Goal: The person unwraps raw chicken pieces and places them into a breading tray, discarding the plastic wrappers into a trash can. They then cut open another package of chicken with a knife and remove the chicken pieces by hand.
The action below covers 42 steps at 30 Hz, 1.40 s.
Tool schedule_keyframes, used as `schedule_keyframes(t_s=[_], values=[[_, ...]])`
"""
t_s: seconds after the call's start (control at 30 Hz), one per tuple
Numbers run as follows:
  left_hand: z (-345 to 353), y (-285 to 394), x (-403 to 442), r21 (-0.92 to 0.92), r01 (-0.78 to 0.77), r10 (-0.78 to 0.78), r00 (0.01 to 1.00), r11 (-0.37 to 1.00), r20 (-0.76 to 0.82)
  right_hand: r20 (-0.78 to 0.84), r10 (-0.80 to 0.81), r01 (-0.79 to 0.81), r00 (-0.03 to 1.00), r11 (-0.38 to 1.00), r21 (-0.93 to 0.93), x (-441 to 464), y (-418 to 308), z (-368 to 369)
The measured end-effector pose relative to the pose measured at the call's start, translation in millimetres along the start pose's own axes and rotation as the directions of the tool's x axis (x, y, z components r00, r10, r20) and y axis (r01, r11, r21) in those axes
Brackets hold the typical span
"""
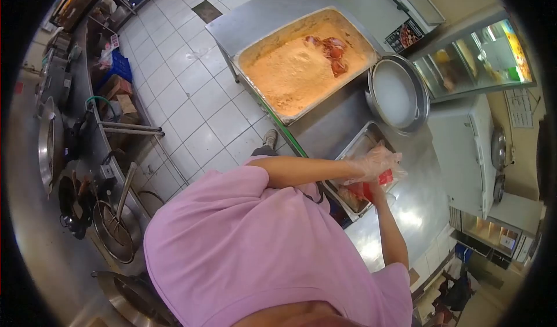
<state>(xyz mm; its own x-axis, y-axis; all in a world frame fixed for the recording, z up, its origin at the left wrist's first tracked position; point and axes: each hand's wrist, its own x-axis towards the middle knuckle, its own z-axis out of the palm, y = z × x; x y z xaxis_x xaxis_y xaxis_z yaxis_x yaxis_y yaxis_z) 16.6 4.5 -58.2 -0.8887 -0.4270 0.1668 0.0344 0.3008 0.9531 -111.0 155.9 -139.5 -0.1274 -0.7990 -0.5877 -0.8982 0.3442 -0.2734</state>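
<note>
My left hand (371,163), in a clear plastic glove, reaches across the front of my body and is closed on a crumpled clear plastic bag (397,174) with red patches. My right hand (376,191) comes from below to the same bag; its fingers are mostly hidden by the plastic and the red. Both hands are over a metal tray (371,131) on the steel table. Pale pieces, seemingly raw meat (350,199), lie in its near end.
A large tray (288,118) of orange breading flour (290,66) holds several red marinated pieces (336,51). Beside it stands a metal bowl (422,86) with whitish liquid. A lit display case (476,60) and white chest freezer (464,147) are at right; woks and a whisk (119,217) are left.
</note>
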Motion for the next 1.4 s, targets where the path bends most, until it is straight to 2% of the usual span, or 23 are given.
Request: schedule_keyframes(t_s=[0.13, 0.17, 0.23, 0.27, 0.3, 0.33, 0.4, 0.47, 0.6, 0.77, 0.87, 0.9, 0.93, 0.97, 1.0, 1.03, 1.07, 1.13, 1.17, 1.2, 1.23, 1.3, 1.4], values=[[-41.9, 34.3, -15.3, -0.497, 0.243, -0.323, 0.943, 0.833, -0.079, -0.060, 0.035, -0.015, 0.998, 0.951, 0.310, -14.1, -11.0, -24.4], [-44.9, 33.5, -10.9, -0.670, 0.285, -0.326, 0.943, 0.686, 0.067, -0.085, 0.053, -0.011, 0.995, 0.902, 0.431, -19.0, -19.2, -34.7], [-74.8, 73.2, -22.6, -0.702, 0.328, -0.314, 0.937, 0.632, 0.155, -0.130, 0.096, 0.010, 0.987, 0.769, 0.639, -30.8, -30.8, -60.5], [-59.9, 46.5, -15.5, -0.737, 0.267, -0.240, 0.960, 0.621, 0.145, -0.098, 0.131, 0.033, 0.987, 0.426, 0.904, -63.6, -79.8, -105.8], [-59.3, 45.8, -17.6, -0.863, 0.278, -0.224, 0.954, 0.422, 0.198, -0.079, 0.041, 0.050, 0.996, 0.476, 0.878, -68.2, -64.2, -115.6], [-57.8, 46.2, -17.0, -0.871, 0.317, -0.263, 0.937, 0.376, 0.228, -0.092, 0.077, 0.062, 0.993, 0.328, 0.943, -79.3, -63.9, -130.8], [-64.1, 44.0, -21.3, -0.885, 0.366, -0.365, 0.896, 0.287, 0.252, -0.110, 0.114, 0.041, 0.987, 0.486, 0.873, -104.0, -100.4, -204.3], [-77.0, 53.8, -30.9, -0.831, 0.398, -0.400, 0.885, 0.389, 0.237, -0.262, 0.226, 0.154, 0.938, 0.406, 0.901, -94.3, -114.4, -235.9], [-58.0, 41.8, -29.5, -0.846, 0.353, -0.380, 0.904, 0.399, 0.197, -0.342, 0.085, 0.345, 0.936, -0.030, 0.938, -6.9, -137.1, -271.1], [-68.7, 44.9, -31.8, -0.777, 0.422, -0.405, 0.883, 0.467, 0.237, -0.491, -0.064, 0.451, 0.869, -0.306, 0.838, 114.2, -128.1, -262.2], [-68.9, 49.3, -33.5, -0.829, 0.418, -0.416, 0.873, 0.371, 0.254, -0.505, 0.176, 0.515, 0.845, -0.015, 0.857, 34.8, -188.5, -274.5], [-60.9, 41.2, -29.4, -0.857, 0.391, -0.419, 0.877, 0.336, 0.236, -0.583, 0.042, 0.584, 0.811, -0.072, 0.808, 33.1, -158.1, -259.2], [-60.2, 33.4, -29.7, -0.886, 0.351, -0.433, 0.879, 0.303, 0.200, -0.522, 0.109, 0.510, 0.846, 0.124, 0.851, 8.4, -157.2, -257.8], [-74.7, 51.6, -37.2, -0.844, 0.339, -0.448, 0.884, 0.417, 0.133, -0.469, 0.168, 0.403, 0.867, 0.314, 0.859, -28.8, -164.5, -254.2], [-72.1, 45.0, -40.2, -0.869, 0.297, -0.421, 0.900, 0.396, 0.116, -0.392, 0.222, 0.291, 0.893, 0.380, 0.878, -64.0, -167.1, -244.6], [-64.2, 36.3, -34.9, -0.889, 0.253, -0.392, 0.915, 0.381, 0.093, -0.318, 0.166, 0.149, 0.933, 0.626, 0.765, -90.1, -154.3, -234.2], [-41.7, 16.5, -24.5, -0.715, 0.250, -0.368, 0.930, 0.653, -0.011, -0.202, 0.173, 0.069, 0.964, 0.570, 0.819, -102.7, -143.6, -214.8], [-64.8, 35.8, -29.6, -0.453, 0.357, -0.373, 0.926, 0.817, 0.058, 0.086, 0.095, -0.124, 0.992, 0.561, 0.819, -104.0, -106.0, -169.6], [-77.8, 45.9, -31.9, -0.304, 0.384, -0.374, 0.923, 0.872, 0.092, 0.060, 0.180, -0.183, 0.982, 0.807, 0.561, -93.1, -90.1, -142.4], [-70.3, 44.5, -33.5, -0.396, 0.398, -0.408, 0.911, 0.828, 0.063, -0.004, 0.245, -0.238, 0.969, 0.944, 0.229, -86.8, -81.1, -126.7], [-65.5, 45.5, -35.8, -0.486, 0.400, -0.440, 0.897, 0.777, 0.034, -0.004, 0.256, -0.226, 0.967, 0.863, 0.452, -81.0, -98.2, -124.7], [-59.1, 47.7, -42.3, -0.531, 0.425, -0.411, 0.899, 0.733, 0.153, 0.039, 0.303, -0.177, 0.952, 0.444, 0.878, -82.0, -150.9, -111.4], [-49.5, 50.4, -48.7, -0.523, 0.403, -0.350, 0.914, 0.750, 0.202, -0.045, 0.319, 0.044, 0.947, 0.009, 0.999, -58.6, -140.1, -80.9]])
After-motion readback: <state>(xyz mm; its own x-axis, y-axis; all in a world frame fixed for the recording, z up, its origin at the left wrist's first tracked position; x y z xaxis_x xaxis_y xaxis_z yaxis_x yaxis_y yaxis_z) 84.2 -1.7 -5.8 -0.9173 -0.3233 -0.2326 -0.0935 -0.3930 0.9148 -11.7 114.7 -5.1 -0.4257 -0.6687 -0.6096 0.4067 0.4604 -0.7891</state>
